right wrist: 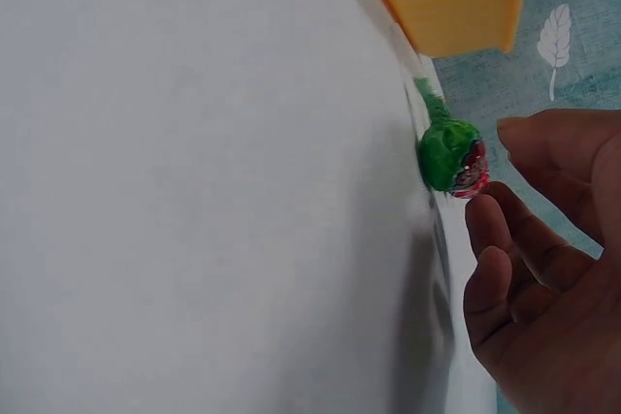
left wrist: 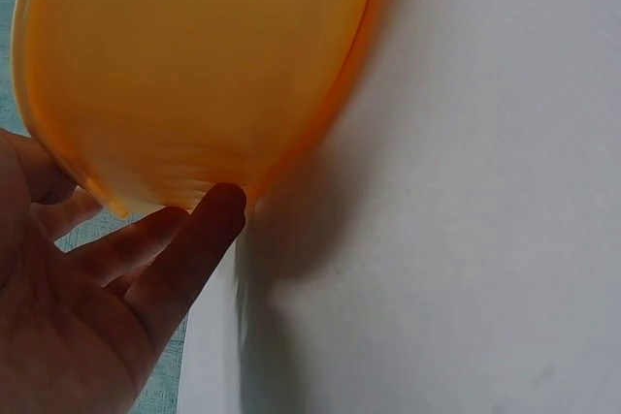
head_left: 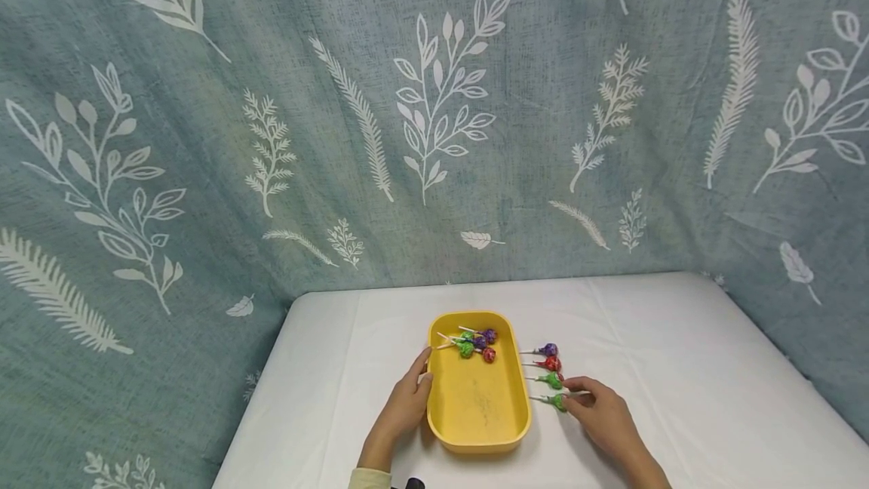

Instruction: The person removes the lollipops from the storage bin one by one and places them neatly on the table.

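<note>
A yellow tray (head_left: 477, 406) sits on the white table (head_left: 679, 368), its far end holding a small cluster of wrapped lollipops (head_left: 477, 343): purple, green and red heads with white sticks lying across one another. The near part of the tray is bare.

The left hand (head_left: 406, 402) rests against the tray's left wall, fingers straight and relaxed along the rim; the left wrist view shows the fingertips (left wrist: 218, 206) touching the tray's underside edge, the grip apart and clamped on nothing.

Just right of the tray, four more lollipops lie in a row on the table, sticks pointing toward the tray: a purple lollipop (head_left: 548, 350) farthest away, then a red lollipop (head_left: 551, 363), a green lollipop (head_left: 554, 380), and a second green lollipop (head_left: 559, 401) nearest the person.

The right hand (head_left: 600, 413) lies on the table beside this row, its fingertips at the nearest green one. In the right wrist view, the thumb and fingers (right wrist: 505, 230) are parted just beside the green head (right wrist: 448, 155), not yet closed round it.
</note>
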`<action>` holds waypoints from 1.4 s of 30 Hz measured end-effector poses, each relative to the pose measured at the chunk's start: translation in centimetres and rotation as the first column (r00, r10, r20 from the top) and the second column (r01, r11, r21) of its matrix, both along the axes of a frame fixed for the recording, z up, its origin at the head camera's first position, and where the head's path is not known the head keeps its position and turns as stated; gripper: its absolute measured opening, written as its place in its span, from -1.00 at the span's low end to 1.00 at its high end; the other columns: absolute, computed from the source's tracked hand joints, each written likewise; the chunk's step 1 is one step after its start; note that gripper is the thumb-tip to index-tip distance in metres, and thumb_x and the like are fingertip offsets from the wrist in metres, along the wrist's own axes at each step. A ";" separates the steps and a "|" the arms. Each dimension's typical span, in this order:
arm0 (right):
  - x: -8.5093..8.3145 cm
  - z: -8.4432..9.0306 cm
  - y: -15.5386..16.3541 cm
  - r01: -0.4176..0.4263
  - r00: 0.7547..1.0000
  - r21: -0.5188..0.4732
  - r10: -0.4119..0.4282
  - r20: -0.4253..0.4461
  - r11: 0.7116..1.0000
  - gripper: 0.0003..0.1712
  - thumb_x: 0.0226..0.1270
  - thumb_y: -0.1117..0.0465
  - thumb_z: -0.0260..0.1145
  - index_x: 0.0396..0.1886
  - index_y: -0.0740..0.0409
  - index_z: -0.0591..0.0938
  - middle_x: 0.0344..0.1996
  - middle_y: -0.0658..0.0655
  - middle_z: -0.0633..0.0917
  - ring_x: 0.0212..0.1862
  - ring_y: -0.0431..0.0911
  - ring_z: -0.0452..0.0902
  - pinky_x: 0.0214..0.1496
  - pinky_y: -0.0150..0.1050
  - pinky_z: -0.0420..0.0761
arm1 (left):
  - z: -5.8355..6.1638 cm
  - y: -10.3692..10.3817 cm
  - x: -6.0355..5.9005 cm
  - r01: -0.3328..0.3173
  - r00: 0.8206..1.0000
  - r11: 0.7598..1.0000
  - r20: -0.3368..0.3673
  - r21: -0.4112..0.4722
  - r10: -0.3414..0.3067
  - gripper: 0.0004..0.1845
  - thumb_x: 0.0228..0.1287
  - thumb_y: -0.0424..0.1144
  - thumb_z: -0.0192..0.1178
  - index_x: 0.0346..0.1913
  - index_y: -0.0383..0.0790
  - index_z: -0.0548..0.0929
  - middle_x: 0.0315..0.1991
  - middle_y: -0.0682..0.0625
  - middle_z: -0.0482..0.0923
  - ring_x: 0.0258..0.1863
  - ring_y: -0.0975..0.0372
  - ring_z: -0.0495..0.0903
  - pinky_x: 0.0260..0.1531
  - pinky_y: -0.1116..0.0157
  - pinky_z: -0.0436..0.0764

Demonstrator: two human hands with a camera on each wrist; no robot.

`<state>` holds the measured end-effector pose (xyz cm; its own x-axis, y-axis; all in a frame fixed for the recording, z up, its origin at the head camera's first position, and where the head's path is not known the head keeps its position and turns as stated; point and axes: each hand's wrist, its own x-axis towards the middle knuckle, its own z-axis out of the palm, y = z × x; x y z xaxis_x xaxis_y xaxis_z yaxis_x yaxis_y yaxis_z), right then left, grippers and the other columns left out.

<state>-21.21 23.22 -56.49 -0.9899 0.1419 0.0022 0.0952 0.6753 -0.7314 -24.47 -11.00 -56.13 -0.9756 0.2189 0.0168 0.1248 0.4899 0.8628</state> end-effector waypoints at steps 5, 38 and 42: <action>-0.2 1.1 0.0 -0.023 0.998 0.005 0.024 -0.063 1.000 -0.65 0.23 0.23 0.46 0.02 0.18 0.73 -0.06 0.20 0.74 -0.14 0.01 0.66 -0.13 -0.02 0.61 | -0.1 0.0 -0.1 -0.002 1.000 1.000 0.004 0.000 0.002 -0.45 0.63 -0.24 -0.11 0.59 -0.12 0.19 0.33 -0.36 0.42 0.32 -0.19 0.42 0.30 -0.22 0.34; -4.7 8.0 -7.2 -0.190 0.969 -0.080 0.174 -0.173 0.979 -0.70 0.37 0.27 0.37 0.07 0.19 0.70 0.00 0.20 0.72 0.00 0.09 0.66 -0.08 -0.04 0.72 | 0.0 -0.2 0.0 0.006 1.000 1.000 -0.013 0.004 -0.006 -0.45 0.62 -0.24 -0.10 0.58 -0.17 0.20 0.33 -0.37 0.42 0.29 -0.20 0.45 0.26 -0.22 0.39; -5.6 8.0 -8.1 -0.206 0.968 -0.097 0.188 -0.168 0.974 -0.72 0.36 0.30 0.38 0.05 0.18 0.70 -0.01 0.21 0.73 0.01 0.09 0.66 -0.06 -0.04 0.72 | -0.1 -0.1 -0.1 0.005 1.000 1.000 -0.005 0.017 -0.005 -0.45 0.62 -0.24 -0.11 0.58 -0.16 0.20 0.33 -0.36 0.42 0.27 -0.20 0.47 0.25 -0.21 0.41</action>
<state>-26.77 15.15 -48.52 -0.9869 -0.0477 0.1544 -0.1531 0.5813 -0.7992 -24.58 -11.13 -56.22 -0.9743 0.2238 0.0253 0.1317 0.4748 0.8702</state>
